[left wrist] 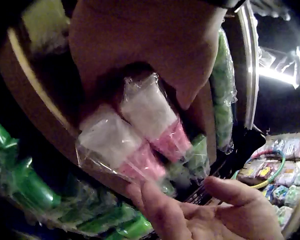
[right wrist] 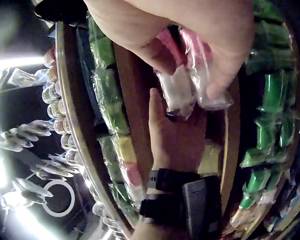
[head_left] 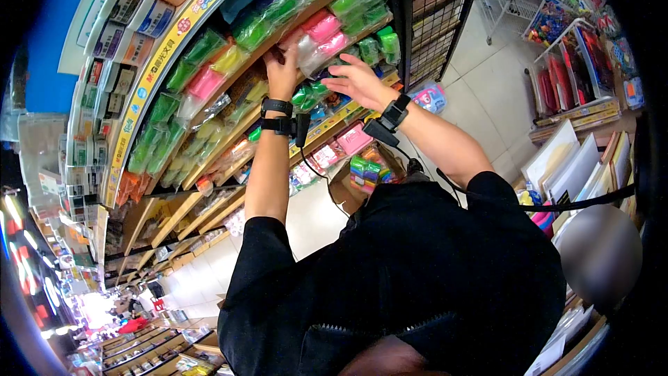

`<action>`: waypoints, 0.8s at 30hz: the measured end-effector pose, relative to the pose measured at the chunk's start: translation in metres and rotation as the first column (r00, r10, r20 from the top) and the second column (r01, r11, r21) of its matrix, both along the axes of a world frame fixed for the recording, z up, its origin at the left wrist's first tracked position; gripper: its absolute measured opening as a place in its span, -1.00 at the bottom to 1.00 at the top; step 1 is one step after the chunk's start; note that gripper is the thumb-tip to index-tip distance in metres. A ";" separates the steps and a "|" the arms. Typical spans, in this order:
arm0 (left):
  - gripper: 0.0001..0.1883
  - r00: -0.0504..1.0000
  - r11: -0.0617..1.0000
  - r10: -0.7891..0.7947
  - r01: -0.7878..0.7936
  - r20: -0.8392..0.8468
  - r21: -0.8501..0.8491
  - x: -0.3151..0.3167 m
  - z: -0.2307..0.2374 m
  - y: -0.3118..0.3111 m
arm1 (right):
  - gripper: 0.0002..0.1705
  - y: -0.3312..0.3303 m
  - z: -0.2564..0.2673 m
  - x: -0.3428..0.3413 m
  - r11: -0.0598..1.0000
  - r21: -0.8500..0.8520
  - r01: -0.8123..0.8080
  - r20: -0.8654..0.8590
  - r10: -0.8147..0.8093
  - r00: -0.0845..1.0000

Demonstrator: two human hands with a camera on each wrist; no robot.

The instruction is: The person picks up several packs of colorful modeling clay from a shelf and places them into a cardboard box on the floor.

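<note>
Two clear-wrapped packs [left wrist: 142,160], each white at one end and pink at the other, lie side by side on a curved wooden shelf. At their white end is my left hand [head_left: 282,73], thumb straight beside the packs and the other fingers partly hidden behind them. My right hand [head_left: 358,83] comes in from the other side with fingers extended and the thumb held apart. In the left wrist view its fingertips are right at the pink end. Over the packs in the right wrist view, the right hand [right wrist: 205,25] hides part of the pink.
Wrapped green packs [head_left: 250,28] line the shelf above, and more green packs [head_left: 379,45] sit on the shelf below. A black wire grid [head_left: 435,14] stands at the shelf's end. An open cardboard box [head_left: 341,188] with colourful packs is below, close to my body.
</note>
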State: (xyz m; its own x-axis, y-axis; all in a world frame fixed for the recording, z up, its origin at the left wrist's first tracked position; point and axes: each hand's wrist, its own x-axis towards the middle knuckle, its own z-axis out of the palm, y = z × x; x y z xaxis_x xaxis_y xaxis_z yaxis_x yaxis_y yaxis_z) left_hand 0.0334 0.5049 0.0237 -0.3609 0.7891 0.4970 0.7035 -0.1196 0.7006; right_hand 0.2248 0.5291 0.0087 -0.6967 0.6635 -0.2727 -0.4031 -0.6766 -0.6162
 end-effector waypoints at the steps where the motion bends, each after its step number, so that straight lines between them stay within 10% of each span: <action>1: -0.46 0.965 0.997 0.012 -0.030 0.261 0.068 -0.002 -0.003 0.002 | -0.14 0.000 0.003 -0.006 1.000 -0.030 -0.001 0.002 0.002 1.000; 2: -0.54 0.864 0.989 0.003 -0.076 0.504 0.125 -0.003 -0.007 0.003 | -0.13 -0.001 0.005 -0.010 0.998 -0.064 -0.002 0.005 0.002 1.000; 8: -0.47 0.723 0.995 0.096 -0.076 0.684 -0.059 -0.007 -0.007 -0.024 | -0.21 -0.015 -0.020 0.009 0.971 0.102 -0.218 0.269 0.184 0.945; 12: -0.44 0.735 0.981 0.143 -0.015 0.663 -0.194 0.027 -0.002 -0.104 | -0.64 -0.002 -0.121 0.050 0.789 0.095 -0.607 0.610 0.436 0.662; 16: -0.60 0.660 0.875 0.238 0.173 0.713 -0.452 0.048 -0.046 -0.215 | -0.66 -0.019 -0.196 0.074 0.639 -0.203 -0.742 0.733 0.602 0.318; 24: -0.62 0.160 0.668 0.718 0.116 0.677 -0.735 0.099 -0.135 -0.390 | -0.38 -0.085 -0.328 0.046 0.323 0.092 -0.942 0.965 0.205 0.164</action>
